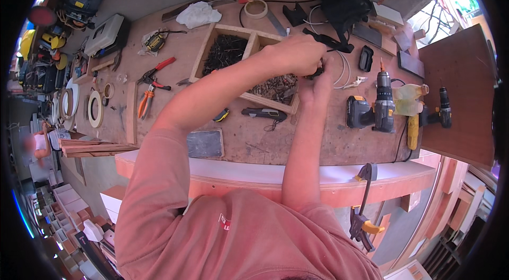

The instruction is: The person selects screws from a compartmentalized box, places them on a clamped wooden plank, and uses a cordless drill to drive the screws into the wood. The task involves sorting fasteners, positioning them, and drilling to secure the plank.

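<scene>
Both hands meet just beyond the right end of a two-compartment wooden box (239, 31). My left hand (298, 55) reaches across the box, its fingers curled down over a small black object (317, 72). From below, my right hand (316, 88) closes around the same object. Its kind cannot be made out, since the fingers cover most of it. Black screws (227, 53) fill the box's left compartment. Mixed brownish and silvery screws (275, 89) lie in the right one, partly hidden by my left forearm. A small black case (366, 58) rests to the right of my hands.
A cordless drill (384, 102) stands at the right, near clear bottles (411, 92). Red-handled pliers (155, 70) and orange-handled pliers (146, 102) lie left. A black utility knife (264, 113) sits before the box. Beyond are a tape roll (256, 9) and black bag (344, 7). A clamp (366, 200) grips the front edge.
</scene>
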Motion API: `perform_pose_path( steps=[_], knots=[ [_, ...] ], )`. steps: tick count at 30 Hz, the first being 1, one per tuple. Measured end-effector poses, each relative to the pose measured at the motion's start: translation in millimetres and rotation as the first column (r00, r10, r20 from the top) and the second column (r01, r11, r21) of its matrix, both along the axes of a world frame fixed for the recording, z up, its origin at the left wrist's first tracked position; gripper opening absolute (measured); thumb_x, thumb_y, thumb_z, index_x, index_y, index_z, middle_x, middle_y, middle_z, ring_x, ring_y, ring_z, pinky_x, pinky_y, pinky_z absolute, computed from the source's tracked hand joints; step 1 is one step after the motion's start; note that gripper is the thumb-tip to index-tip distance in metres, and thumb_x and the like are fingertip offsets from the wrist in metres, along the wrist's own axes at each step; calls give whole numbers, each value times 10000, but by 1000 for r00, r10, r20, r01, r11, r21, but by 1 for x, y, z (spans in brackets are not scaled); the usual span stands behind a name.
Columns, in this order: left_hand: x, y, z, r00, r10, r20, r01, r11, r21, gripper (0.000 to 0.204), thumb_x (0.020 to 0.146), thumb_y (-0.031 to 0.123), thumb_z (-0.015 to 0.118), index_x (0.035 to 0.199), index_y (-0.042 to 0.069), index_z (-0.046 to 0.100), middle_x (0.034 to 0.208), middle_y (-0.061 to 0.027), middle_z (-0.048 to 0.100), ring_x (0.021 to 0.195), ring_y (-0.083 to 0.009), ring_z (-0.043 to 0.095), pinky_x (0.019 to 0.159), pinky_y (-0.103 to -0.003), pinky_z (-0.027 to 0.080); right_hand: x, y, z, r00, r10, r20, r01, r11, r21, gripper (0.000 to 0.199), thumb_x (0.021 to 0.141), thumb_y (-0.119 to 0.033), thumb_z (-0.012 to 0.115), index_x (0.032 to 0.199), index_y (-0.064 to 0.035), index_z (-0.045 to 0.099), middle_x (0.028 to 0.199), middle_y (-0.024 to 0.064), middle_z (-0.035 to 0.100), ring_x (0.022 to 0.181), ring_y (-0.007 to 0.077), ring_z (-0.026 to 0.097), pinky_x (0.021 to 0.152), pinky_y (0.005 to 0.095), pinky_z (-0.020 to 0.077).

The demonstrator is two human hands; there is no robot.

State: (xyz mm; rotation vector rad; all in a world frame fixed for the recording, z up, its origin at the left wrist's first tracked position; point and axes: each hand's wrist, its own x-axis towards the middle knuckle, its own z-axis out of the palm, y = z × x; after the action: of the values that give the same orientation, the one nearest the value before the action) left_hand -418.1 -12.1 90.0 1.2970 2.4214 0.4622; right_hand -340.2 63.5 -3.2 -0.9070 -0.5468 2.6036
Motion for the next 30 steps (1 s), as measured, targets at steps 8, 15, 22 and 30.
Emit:
perform_pose_path(
  steps=[8,15,22,30],
  knots=[
    [12,12,9,999,28,-44,-24,996,84,192,789,133,697,895,-10,769,936,-263,723,889,-407,725,762,-477,586,-6,1,-1,987,-43,-157,14,983,-182,338,1107,-398,374,1063,-113,550,898,2,600,828,137,592,763,300,503],
    [-15,-25,10,966,85,-244,-73,996,58,161,851,170,679,905,29,734,795,-159,729,797,-393,715,729,-480,557,-3,6,-10,975,-224,4,221,957,-189,185,1075,-299,506,1059,-115,516,827,1,499,699,120,469,639,282,416],
    [-34,-97,-105,717,-568,-404,307,777,-549,126,816,196,651,799,136,761,973,-25,721,1090,-217,593,904,-418,475,-4,7,-7,969,-246,25,246,949,-198,183,1067,-300,524,1029,-120,516,830,-16,481,704,117,460,643,300,399],
    [-35,-83,-147,753,-565,-336,310,756,-576,135,789,194,647,758,124,759,796,-68,726,942,-248,693,836,-409,514,-5,7,-8,972,-234,25,233,946,-226,175,1047,-294,543,985,-131,525,819,-12,488,703,128,465,641,298,405]
  ],
)
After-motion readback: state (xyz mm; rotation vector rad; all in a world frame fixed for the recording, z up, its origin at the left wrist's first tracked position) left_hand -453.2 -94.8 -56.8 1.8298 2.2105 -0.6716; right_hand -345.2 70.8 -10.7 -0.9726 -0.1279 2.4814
